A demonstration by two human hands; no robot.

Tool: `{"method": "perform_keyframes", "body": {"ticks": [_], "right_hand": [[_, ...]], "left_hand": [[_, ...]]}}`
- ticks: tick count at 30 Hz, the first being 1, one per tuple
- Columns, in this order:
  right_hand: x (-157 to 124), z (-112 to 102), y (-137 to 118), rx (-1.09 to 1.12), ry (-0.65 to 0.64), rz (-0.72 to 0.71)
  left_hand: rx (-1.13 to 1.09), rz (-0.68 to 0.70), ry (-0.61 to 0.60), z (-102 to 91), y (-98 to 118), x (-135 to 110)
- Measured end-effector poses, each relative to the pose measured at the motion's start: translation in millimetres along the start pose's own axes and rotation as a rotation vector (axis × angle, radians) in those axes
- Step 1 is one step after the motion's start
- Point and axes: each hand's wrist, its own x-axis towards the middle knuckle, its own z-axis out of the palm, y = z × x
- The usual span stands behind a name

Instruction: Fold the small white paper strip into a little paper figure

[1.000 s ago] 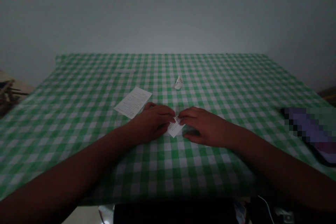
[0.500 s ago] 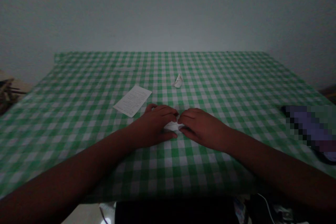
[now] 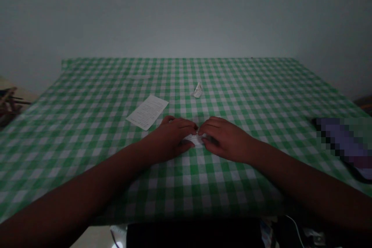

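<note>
A small piece of white paper with printed lines (image 3: 195, 138) lies on the checked tablecloth between my two hands, partly covered by their fingers. My left hand (image 3: 176, 136) has its fingers curled over the paper's left side, the thumb along the near edge. From the other side my right hand (image 3: 221, 138) grips the right part, fingertips above and thumb below. The fingertips of both hands almost meet at the paper's far edge. How the paper is folded under them is hidden.
A printed white sheet (image 3: 148, 112) lies flat, left of and beyond my hands. Farther off stands a small folded paper piece (image 3: 198, 90). At the right edge is a dark, partly pixelated phone-like object (image 3: 343, 143). The green-and-white tablecloth (image 3: 247, 89) reaches a pale wall.
My right hand has shifted slightly away from me, its thumb moving right along the paper. More of the paper shows between the hands. My left hand has barely moved.
</note>
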Motion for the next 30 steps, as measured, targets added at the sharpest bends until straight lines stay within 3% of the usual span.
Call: {"method": "perform_keyframes", "body": {"ticks": [8, 18, 30], "right_hand": [[0.8, -6.3, 0.3, -0.017, 0.121, -0.003], [-1.7, -4.2, 3.4, -0.119, -0.090, 0.001], [-2.2, -0.9, 3.9, -0.249, -0.072, -0.014]], "left_hand": [[0.021, 0.051, -0.009, -1.5, -2.4, 0.4], [0.041, 0.116, 0.043, 5.5, -14.2, 1.8], [-0.040, 0.113, 0.022, 2.4, -16.3, 3.2]]}}
